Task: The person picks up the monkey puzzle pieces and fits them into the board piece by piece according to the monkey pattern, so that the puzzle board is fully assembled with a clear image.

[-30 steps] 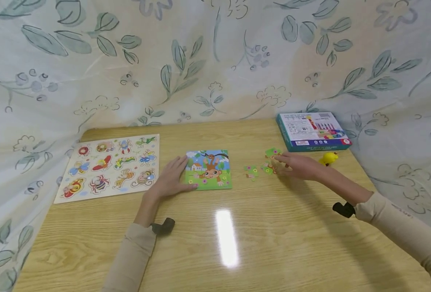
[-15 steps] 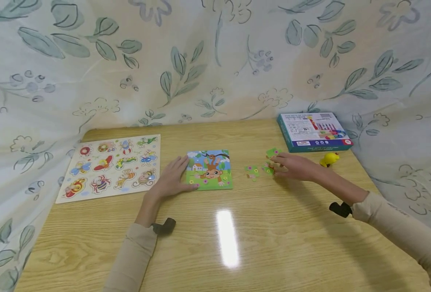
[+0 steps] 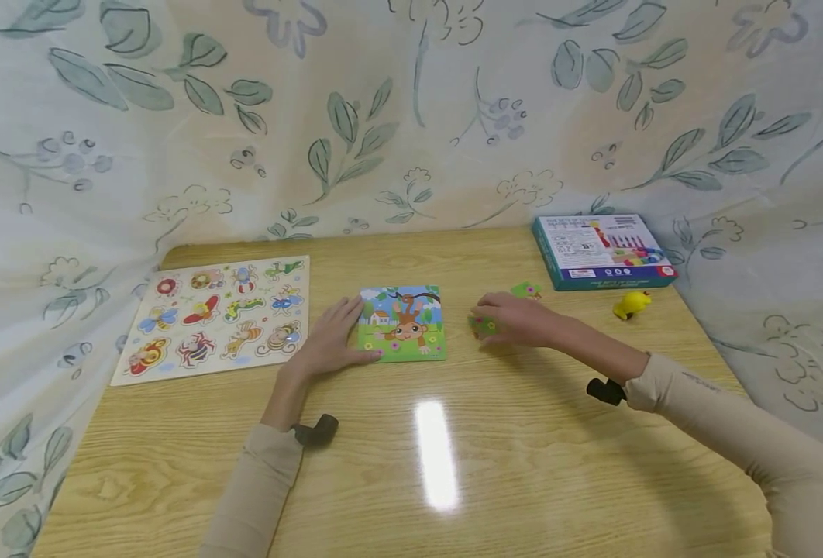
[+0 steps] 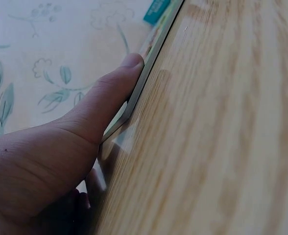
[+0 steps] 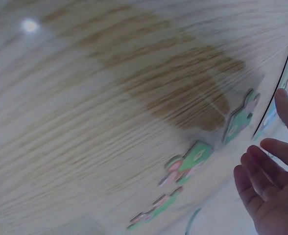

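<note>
The square monkey picture puzzle (image 3: 404,318) lies flat on the table. My left hand (image 3: 325,341) rests at its left side, fingers stretched along the edge and thumb at the near left corner. In the left wrist view the straight thumb of the left hand (image 4: 65,137) touches the puzzle's edge. My right hand (image 3: 523,319) is over a green piece (image 3: 484,325) right of the puzzle; another piece (image 3: 526,290) shows behind it. In the right wrist view the right hand (image 5: 274,196) has loosely bent fingers, nothing between them, near pieces (image 5: 195,157) on the table.
A wooden board of insect shapes (image 3: 209,318) lies on the left. At the back right stands a blue and white box (image 3: 603,252), with a small yellow toy (image 3: 631,304) in front of it. A patterned cloth (image 3: 383,116) hangs behind the table.
My right hand has moved left from the farther pieces to the piece nearest the puzzle. My left hand has stayed at the puzzle.
</note>
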`<state>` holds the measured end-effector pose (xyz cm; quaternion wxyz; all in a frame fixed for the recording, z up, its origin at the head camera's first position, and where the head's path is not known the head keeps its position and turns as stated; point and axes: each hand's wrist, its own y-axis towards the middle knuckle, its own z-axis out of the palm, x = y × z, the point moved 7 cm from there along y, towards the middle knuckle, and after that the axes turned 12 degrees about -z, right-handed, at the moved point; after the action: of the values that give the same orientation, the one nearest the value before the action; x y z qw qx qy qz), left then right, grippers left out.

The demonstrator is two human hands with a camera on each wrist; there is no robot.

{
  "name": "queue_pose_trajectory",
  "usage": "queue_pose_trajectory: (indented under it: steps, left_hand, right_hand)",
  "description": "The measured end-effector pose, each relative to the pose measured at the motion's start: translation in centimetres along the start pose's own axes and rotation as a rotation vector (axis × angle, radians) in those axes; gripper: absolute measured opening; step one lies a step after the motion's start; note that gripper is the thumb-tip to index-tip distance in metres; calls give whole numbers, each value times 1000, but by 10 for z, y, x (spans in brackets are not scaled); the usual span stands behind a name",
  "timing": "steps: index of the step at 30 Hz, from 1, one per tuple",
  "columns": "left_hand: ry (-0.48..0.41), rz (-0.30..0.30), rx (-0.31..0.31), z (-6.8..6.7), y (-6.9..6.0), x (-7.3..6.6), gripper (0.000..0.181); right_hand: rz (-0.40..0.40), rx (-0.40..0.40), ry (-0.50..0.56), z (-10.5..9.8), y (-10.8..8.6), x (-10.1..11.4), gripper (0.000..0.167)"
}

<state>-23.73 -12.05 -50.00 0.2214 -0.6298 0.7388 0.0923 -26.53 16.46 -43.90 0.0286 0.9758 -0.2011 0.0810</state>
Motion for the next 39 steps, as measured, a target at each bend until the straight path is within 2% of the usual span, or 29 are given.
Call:
queue_pose_trajectory:
  steps: [6, 11, 14, 31, 34, 37, 39]
  left_hand:
    - [11, -1, -4, -1, 1, 1, 107]
    - [12, 6, -3, -2, 2, -1, 107]
    - [8, 11, -4, -3, 3, -3, 107]
    - [16, 12, -8, 0, 3, -4, 106]
    - [14, 6, -8, 1, 2, -3, 106]
    - [21, -1, -12, 1, 1, -2, 107]
    - [27, 6, -20, 1, 1, -1, 107]
  right_hand:
    - [4, 52, 3, 7, 10, -1, 53]
    - [29, 128, 54, 11, 15, -3, 43]
    - [47, 142, 74, 10, 17, -5, 41]
    - [81, 147, 156, 14, 13, -9, 33]
    - [64, 132, 172, 14, 18, -8, 20]
    - [25, 118, 230, 16, 26, -4, 29]
    - [-17, 91, 273, 16, 30, 1, 28]
